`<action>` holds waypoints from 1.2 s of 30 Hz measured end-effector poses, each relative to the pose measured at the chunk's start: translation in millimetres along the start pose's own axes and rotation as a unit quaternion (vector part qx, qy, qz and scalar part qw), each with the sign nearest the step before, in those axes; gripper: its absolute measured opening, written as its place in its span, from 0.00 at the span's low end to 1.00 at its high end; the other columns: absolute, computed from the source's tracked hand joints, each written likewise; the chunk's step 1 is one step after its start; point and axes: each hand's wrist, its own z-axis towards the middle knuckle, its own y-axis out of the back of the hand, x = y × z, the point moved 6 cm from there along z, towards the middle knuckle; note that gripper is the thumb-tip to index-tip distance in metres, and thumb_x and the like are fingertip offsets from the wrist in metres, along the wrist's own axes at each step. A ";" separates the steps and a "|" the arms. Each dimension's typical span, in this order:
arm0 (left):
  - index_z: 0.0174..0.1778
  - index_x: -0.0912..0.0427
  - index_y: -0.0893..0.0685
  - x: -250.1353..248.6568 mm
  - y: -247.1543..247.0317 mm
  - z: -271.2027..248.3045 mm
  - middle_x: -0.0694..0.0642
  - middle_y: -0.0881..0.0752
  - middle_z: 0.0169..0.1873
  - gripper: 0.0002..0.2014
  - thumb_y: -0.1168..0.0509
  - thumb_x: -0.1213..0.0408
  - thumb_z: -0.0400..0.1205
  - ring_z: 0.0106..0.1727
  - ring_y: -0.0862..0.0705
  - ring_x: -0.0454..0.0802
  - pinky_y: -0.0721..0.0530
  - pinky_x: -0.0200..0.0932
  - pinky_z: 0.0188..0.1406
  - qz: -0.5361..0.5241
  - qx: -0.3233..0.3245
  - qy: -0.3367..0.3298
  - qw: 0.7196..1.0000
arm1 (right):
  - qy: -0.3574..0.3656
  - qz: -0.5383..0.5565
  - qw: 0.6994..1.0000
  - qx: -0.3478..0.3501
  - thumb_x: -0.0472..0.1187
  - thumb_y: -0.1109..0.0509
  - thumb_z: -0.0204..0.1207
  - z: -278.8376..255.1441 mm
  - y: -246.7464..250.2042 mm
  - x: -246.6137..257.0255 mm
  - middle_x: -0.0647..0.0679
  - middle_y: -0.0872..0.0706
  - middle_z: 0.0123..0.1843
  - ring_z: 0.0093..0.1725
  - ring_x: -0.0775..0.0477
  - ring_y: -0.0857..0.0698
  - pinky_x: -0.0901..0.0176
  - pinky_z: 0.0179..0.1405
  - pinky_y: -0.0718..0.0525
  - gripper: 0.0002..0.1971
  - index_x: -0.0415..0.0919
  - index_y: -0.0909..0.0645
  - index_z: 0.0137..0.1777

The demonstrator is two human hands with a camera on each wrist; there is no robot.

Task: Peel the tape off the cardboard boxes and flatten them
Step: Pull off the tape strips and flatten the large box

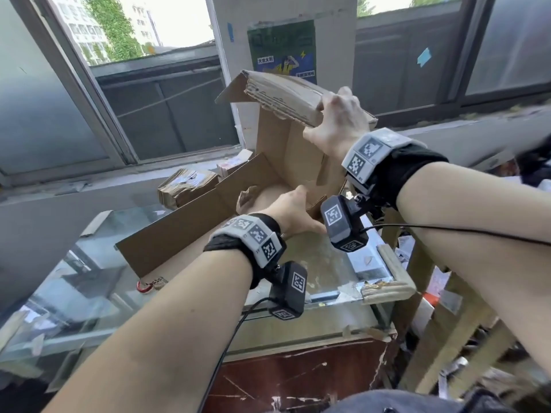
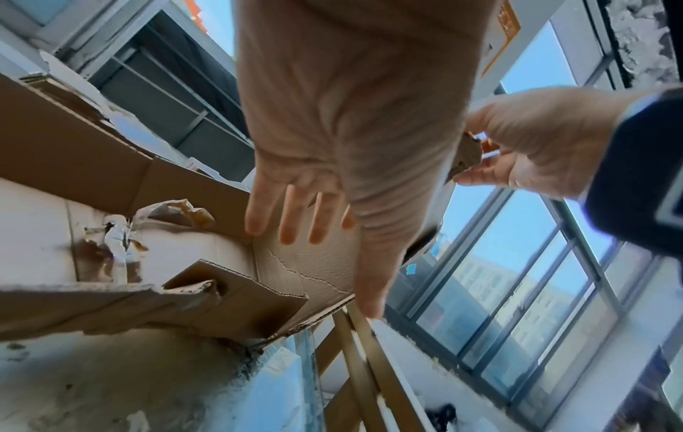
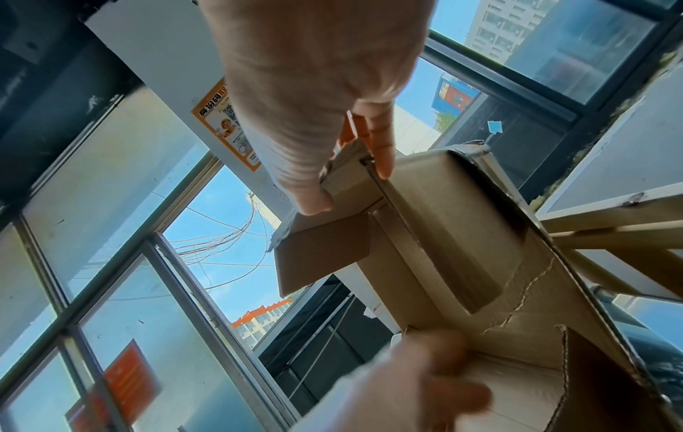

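Observation:
A large open cardboard box [image 1: 286, 150] stands on the glass-topped table, one long flap hanging toward the front left. My right hand [image 1: 334, 114] grips the folded top flap [image 1: 283, 93] at the box's upper right, thumb under and fingers over; the right wrist view shows this grip [image 3: 349, 187] on the flap's edge. My left hand [image 1: 295, 201] reaches inside the box with straight fingers [image 2: 292, 222] near the inner wall [image 2: 314, 271]. Crumpled peeled tape [image 2: 122, 233] clings to the box floor left of that hand.
A stack of flattened cardboard [image 1: 185, 186] lies on the window sill behind the box. The glass tabletop [image 1: 328, 263] has a cardboard corner piece [image 1: 390, 281] at its right edge. Wooden framing [image 1: 447, 338] and clutter stand to the right. Windows and a postered pillar [image 1: 283, 49] close the back.

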 end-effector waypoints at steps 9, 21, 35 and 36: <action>0.68 0.59 0.20 -4.4 33.5 10.6 0.53 0.14 0.60 0.33 0.24 0.43 0.71 0.60 0.15 0.49 0.19 0.51 0.65 -0.243 -0.156 0.016 0.957 | 0.085 0.096 0.991 0.026 0.55 0.24 0.67 -4.8 14.5 21.2 0.48 0.10 0.42 0.41 0.49 0.12 0.53 0.46 0.12 0.14 0.43 0.12 0.41; 0.70 0.62 0.24 13.4 61.1 0.4 0.65 0.20 0.67 0.21 0.49 0.53 0.89 0.70 0.25 0.63 0.34 0.45 0.66 -0.234 -0.291 0.067 0.925 | -0.125 0.058 0.989 0.056 0.46 0.29 0.73 -5.4 -29.8 -74.7 0.33 0.29 0.69 0.69 0.33 0.28 0.43 0.68 0.27 0.33 0.34 0.36 0.74; 0.67 0.61 0.22 47.6 69.8 -24.0 0.56 0.15 0.59 0.41 0.29 0.32 0.67 0.64 0.19 0.56 0.24 0.50 0.70 -0.304 -0.357 0.157 0.869 | -0.055 0.040 0.984 0.166 0.45 0.26 0.64 -8.8 -64.9 -32.5 0.43 0.42 0.75 0.75 0.27 0.44 0.35 0.71 0.36 0.39 0.51 0.41 0.75; 0.68 0.62 0.24 47.3 68.2 -27.3 0.56 0.17 0.60 0.49 0.25 0.30 0.59 0.65 0.19 0.55 0.22 0.48 0.69 -0.315 -0.366 0.184 0.856 | -0.070 0.037 0.986 0.147 0.43 0.29 0.65 -11.7 -62.5 -31.9 0.42 0.41 0.74 0.75 0.26 0.43 0.36 0.71 0.36 0.36 0.48 0.40 0.72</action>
